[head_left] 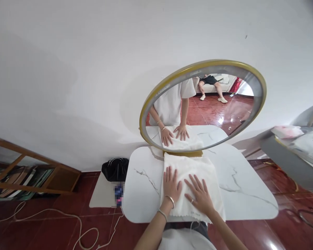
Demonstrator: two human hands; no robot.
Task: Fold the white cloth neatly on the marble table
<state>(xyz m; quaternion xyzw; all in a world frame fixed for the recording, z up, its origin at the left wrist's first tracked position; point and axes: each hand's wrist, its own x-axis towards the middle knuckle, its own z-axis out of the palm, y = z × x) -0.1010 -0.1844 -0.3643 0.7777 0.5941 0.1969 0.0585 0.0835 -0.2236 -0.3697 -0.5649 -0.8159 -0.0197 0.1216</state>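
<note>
A white cloth [195,163] lies spread on the white marble-patterned table [240,173], its near edge at the table's front. My left hand [172,185] rests flat on the left part of the cloth, fingers pointing away from me; two bracelets circle that wrist. On the right part of it my right hand [200,194] is also laid flat, fingers spread and angled to the left, with a ring on one finger. Neither hand grips anything. Right behind the cloth stands a round gold-framed mirror [240,111], which reflects both hands and the cloth.
Left of the table, a black bag [115,169] sits on a low pale surface [101,194]. A wooden shelf [62,177] with books stands farther left, and a white cable [79,222] trails over the red floor. Plastic-wrapped things [309,142] lie at right. The mirror reflects a seated person.
</note>
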